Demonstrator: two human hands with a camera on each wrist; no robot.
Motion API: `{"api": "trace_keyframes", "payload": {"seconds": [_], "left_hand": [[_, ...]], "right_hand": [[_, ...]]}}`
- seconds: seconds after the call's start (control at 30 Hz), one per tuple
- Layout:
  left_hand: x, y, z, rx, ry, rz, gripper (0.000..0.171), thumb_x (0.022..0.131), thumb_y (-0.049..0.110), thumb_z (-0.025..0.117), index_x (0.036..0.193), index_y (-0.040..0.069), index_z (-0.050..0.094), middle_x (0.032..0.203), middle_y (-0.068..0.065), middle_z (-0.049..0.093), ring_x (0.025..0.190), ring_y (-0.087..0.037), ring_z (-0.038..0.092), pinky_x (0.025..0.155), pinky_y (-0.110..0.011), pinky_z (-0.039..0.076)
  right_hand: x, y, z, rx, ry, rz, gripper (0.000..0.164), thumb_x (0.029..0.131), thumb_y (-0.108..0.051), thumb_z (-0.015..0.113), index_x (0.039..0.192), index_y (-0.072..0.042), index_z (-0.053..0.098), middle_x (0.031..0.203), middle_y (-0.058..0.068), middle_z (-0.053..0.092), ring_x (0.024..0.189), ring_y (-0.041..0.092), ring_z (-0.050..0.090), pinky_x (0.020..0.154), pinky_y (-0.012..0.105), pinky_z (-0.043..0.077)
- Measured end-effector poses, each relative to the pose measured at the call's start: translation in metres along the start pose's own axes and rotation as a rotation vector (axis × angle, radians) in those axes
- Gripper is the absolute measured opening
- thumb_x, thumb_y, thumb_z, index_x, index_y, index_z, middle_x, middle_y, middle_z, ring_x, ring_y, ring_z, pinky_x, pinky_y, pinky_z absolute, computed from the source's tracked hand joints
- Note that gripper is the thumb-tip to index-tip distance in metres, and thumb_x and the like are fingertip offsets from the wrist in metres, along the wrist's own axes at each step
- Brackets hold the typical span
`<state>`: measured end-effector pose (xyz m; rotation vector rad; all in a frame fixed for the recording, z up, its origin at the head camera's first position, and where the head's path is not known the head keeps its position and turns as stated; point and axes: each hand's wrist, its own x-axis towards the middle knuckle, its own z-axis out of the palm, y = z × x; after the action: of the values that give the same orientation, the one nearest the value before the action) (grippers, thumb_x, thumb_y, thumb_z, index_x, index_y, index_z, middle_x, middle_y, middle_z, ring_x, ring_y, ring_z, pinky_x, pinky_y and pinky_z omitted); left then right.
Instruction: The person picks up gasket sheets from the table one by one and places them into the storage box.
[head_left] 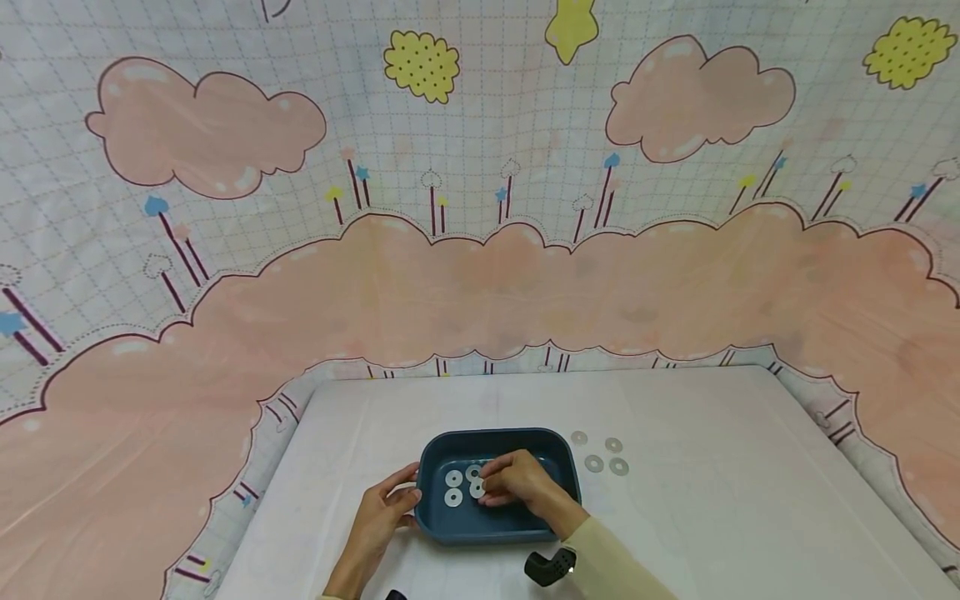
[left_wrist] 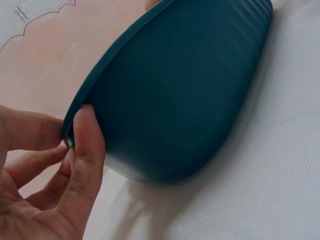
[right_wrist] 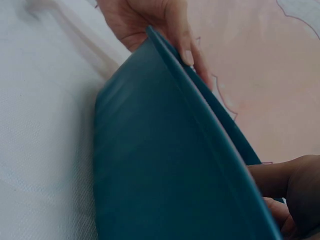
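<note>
A dark blue rectangular tray (head_left: 517, 537) with raised walls stands on the white table. At its left end my left hand (head_left: 377, 517) grips the rim, thumb and fingers on either side of the wall, as the left wrist view shows. Several flat, pale metal washers (head_left: 453, 478) lie on the tray's floor toward the left. My right hand (head_left: 521, 483) reaches in over the tray's right part and pinches one washer (head_left: 477, 489) at the fingertips, close to the others. In the right wrist view the tray wall hides most of the right hand's fingers (right_wrist: 272, 180).
More washers (head_left: 594, 463) lie on the white tabletop (head_left: 720, 500) just right of the tray. A black strap-like device (head_left: 550, 568) sits at the right wrist. Behind the table hangs a cloth (head_left: 480, 292) printed with clouds.
</note>
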<state>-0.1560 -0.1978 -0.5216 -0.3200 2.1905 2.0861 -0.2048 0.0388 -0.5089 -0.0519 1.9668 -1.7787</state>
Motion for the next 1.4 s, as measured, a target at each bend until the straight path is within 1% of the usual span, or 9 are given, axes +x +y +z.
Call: {"api": "trace_keyframes", "payload": {"seconds": [0.23, 0.57, 0.7, 0.83, 1.0, 1.13, 1.4], "left_hand": [[-0.001, 0.001, -0.001, -0.023, 0.001, 0.013, 0.048, 0.09, -0.001, 0.062, 0.138, 0.0, 0.054, 0.124, -0.017, 0.056, 0.085, -0.014, 0.063, 0.06, -0.029, 0.055], [-0.001, 0.001, 0.0, -0.017, 0.0, 0.007, 0.048, 0.091, 0.0, 0.062, 0.138, 0.0, 0.054, 0.124, -0.018, 0.057, 0.086, -0.015, 0.063, 0.06, -0.029, 0.055], [0.0, 0.0, 0.0, -0.021, 0.001, 0.005, 0.048, 0.091, -0.001, 0.062, 0.138, 0.001, 0.054, 0.124, -0.018, 0.056, 0.086, -0.014, 0.063, 0.06, -0.029, 0.055], [0.001, -0.001, 0.0, -0.024, 0.003, 0.008, 0.047, 0.091, -0.001, 0.062, 0.137, 0.001, 0.055, 0.124, -0.018, 0.056, 0.085, -0.014, 0.062, 0.06, -0.029, 0.055], [0.002, -0.001, 0.0, -0.032, 0.005, 0.005, 0.047, 0.091, -0.002, 0.062, 0.137, 0.0, 0.055, 0.124, -0.018, 0.057, 0.086, -0.015, 0.063, 0.059, -0.029, 0.054], [0.001, -0.001, 0.0, -0.03, 0.005, 0.002, 0.047, 0.091, -0.002, 0.062, 0.137, 0.0, 0.054, 0.124, -0.018, 0.057, 0.087, -0.015, 0.063, 0.059, -0.029, 0.054], [0.0, 0.0, 0.0, -0.019, -0.003, 0.001, 0.049, 0.092, 0.0, 0.061, 0.139, -0.001, 0.052, 0.127, -0.019, 0.055, 0.087, -0.016, 0.063, 0.061, -0.029, 0.055]], "right_hand": [[0.0, 0.003, 0.004, -0.082, 0.009, -0.01, 0.016, 0.084, 0.007, 0.065, 0.099, 0.008, 0.07, 0.083, 0.015, 0.07, 0.066, 0.02, 0.073, 0.059, 0.028, 0.059], [0.001, 0.004, 0.004, -0.12, 0.029, -0.018, 0.018, 0.084, 0.005, 0.066, 0.101, 0.007, 0.071, 0.086, 0.014, 0.071, 0.069, 0.017, 0.072, 0.061, 0.03, 0.06], [-0.003, 0.003, 0.004, -0.118, 0.023, -0.03, 0.021, 0.084, 0.003, 0.068, 0.105, 0.007, 0.071, 0.09, 0.015, 0.072, 0.073, 0.017, 0.072, 0.065, 0.032, 0.06], [-0.005, 0.001, 0.003, -0.11, 0.01, -0.048, 0.023, 0.084, 0.004, 0.067, 0.107, 0.007, 0.07, 0.095, 0.016, 0.071, 0.077, 0.018, 0.071, 0.069, 0.034, 0.061], [-0.008, -0.001, 0.002, -0.109, 0.0, -0.063, 0.024, 0.084, 0.004, 0.067, 0.107, 0.008, 0.07, 0.097, 0.017, 0.07, 0.079, 0.018, 0.069, 0.072, 0.037, 0.061], [-0.01, -0.003, 0.0, -0.089, -0.003, -0.072, 0.025, 0.084, 0.003, 0.067, 0.109, 0.009, 0.069, 0.098, 0.02, 0.07, 0.08, 0.019, 0.07, 0.074, 0.039, 0.061], [-0.016, -0.009, -0.008, -0.037, 0.003, -0.125, 0.029, 0.085, 0.001, 0.069, 0.113, 0.008, 0.066, 0.104, 0.023, 0.069, 0.082, 0.017, 0.068, 0.076, 0.037, 0.06]]}}
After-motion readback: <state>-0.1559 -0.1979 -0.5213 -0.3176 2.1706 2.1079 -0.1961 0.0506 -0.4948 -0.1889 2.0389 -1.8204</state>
